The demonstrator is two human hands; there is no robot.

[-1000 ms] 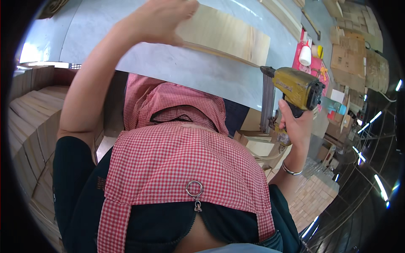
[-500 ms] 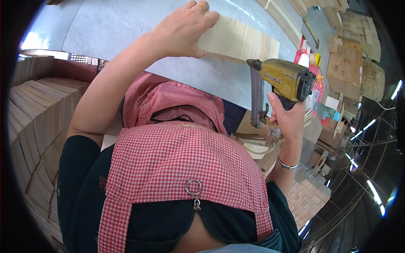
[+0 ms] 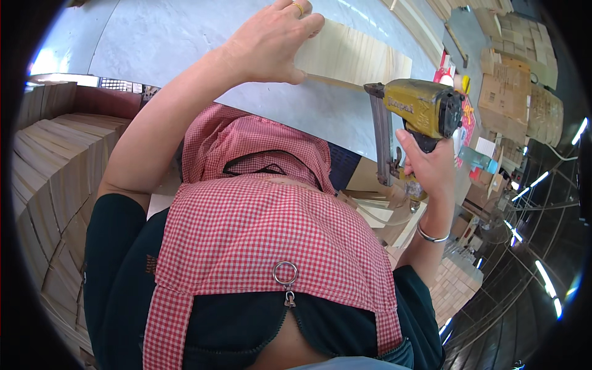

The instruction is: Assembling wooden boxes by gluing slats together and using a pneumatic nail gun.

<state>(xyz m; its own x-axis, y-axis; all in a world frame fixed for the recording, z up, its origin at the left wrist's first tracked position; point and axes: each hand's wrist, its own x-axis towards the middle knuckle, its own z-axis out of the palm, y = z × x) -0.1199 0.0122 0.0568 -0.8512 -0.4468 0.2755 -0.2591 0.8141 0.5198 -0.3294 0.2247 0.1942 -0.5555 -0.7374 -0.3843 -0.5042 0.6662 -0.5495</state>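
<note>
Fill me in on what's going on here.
A person's left hand holds a pale board on the grey table. The right hand grips a yellow nail gun, its nose by the board's near edge; whether they touch, I can't tell. Stacked wood stands at the person's left.

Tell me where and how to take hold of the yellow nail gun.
Probably best by the black handle under the nail gun's bulky yellow body, coming from the picture's lower right, as the right hand does. The long grey magazine runs along the handle's left, leaving the right side freer.
</note>
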